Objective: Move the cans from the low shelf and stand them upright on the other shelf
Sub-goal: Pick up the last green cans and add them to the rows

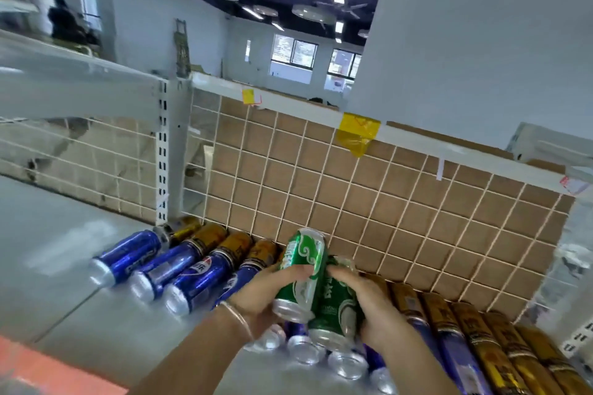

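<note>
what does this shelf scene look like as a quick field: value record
left hand: left hand grips a green can
right hand: right hand grips a second green can
green cans: side by side, touching, lifted over the row
blue cans: blue cans lie on their sides on the shelf
gold cans: gold cans lie on their sides by the wire grid
backing: brown cardboard behind the grid
upright cans: none visible
</note>
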{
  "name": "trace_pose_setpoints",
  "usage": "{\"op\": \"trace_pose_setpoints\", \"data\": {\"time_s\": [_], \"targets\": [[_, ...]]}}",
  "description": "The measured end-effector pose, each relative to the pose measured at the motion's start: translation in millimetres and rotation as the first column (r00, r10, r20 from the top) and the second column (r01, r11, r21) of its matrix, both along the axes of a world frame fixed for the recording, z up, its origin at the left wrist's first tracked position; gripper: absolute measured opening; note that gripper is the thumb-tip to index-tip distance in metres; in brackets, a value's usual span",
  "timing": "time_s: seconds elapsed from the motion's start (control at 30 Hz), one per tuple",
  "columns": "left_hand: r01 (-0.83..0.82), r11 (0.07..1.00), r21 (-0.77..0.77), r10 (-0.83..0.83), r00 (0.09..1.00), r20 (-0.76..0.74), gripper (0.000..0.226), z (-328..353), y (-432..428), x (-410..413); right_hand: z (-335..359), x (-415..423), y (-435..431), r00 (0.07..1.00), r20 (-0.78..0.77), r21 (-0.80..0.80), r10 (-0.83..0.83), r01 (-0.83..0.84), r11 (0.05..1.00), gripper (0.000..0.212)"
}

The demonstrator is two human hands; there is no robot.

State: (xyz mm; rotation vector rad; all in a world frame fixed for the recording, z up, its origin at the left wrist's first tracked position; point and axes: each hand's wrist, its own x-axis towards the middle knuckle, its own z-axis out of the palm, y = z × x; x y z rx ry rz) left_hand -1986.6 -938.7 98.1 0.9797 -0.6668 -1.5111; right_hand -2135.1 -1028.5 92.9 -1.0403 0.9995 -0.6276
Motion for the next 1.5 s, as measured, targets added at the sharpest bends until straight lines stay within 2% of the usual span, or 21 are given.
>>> {"op": "trace_pose_setpoints", "data": {"time_s": [0.07,0.13,0.2,0.27,0.4,0.47,0.57,0.67,0.73,0.9,1.0,1.13,1.37,1.5], "targets": [[-0.045,0.999,-0.002,0.045,0.999,0.007,0.047,0,27,28,1,34,18,0.999,-0.036,-0.016,0.035,-0.036,0.999,0.064],[-0.121,0.993,0.002,0.121,0.992,0.03,0.037,-3,54,58,-1,69,38,0.999,-0.035,-0.047,0.034,-0.036,0.998,0.051],[-0.218,0.976,0.018,0.218,0.976,0.016,0.029,-9,83,88,-2,105,65,0.998,-0.016,-0.059,0.06,-0.061,0.996,0.056],[-0.292,0.956,0.04,0.292,0.956,0.005,0.035,-15,113,117,-8,140,89,0.995,0.008,-0.076,0.098,-0.097,0.992,0.06],[-0.396,0.915,0.071,0.398,0.918,-0.003,0.046,-23,169,169,-21,208,137,0.988,-0.009,-0.049,0.152,-0.152,0.987,0.051],[-0.416,0.906,0.077,0.416,0.909,0.013,0.049,-22,195,190,-28,239,160,0.981,-0.017,-0.001,0.195,-0.195,0.981,0.06],[-0.468,0.878,0.102,0.473,0.881,-0.023,0.049,-26,228,222,-35,280,191,0.975,0.002,0.047,0.222,-0.222,0.974,0.044],[-0.508,0.854,0.11,0.516,0.854,-0.066,0.048,-34,255,249,-36,313,214,0.948,-0.016,0.071,0.317,-0.315,0.946,0.042],[-0.572,0.811,0.125,0.579,0.815,-0.029,0.044,-41,270,268,-37,334,224,0.926,-0.04,0.069,0.374,-0.371,0.926,0.039],[-0.645,0.755,0.12,0.65,0.76,0.001,0.056,-51,288,307,-43,385,241,0.883,-0.067,0.043,0.464,-0.462,0.886,0.047],[-0.688,0.717,0.113,0.692,0.722,0.003,0.059,-54,295,338,-46,422,245,0.872,-0.087,0.026,0.481,-0.481,0.876,0.038],[-0.745,0.66,0.098,0.745,0.665,0.041,0.057,-56,305,393,-47,481,245,0.838,-0.091,-0.006,0.538,-0.541,0.841,0.04],[-0.812,0.575,0.101,0.802,0.584,0.123,0.063,-64,292,499,-41,590,231,0.865,-0.026,-0.249,0.502,-0.492,0.835,0.011],[-0.84,0.54,0.056,0.821,0.54,0.184,0.064,-68,285,549,-41,651,218,0.852,0.023,-0.294,0.523,-0.494,0.818,0.03]]}}
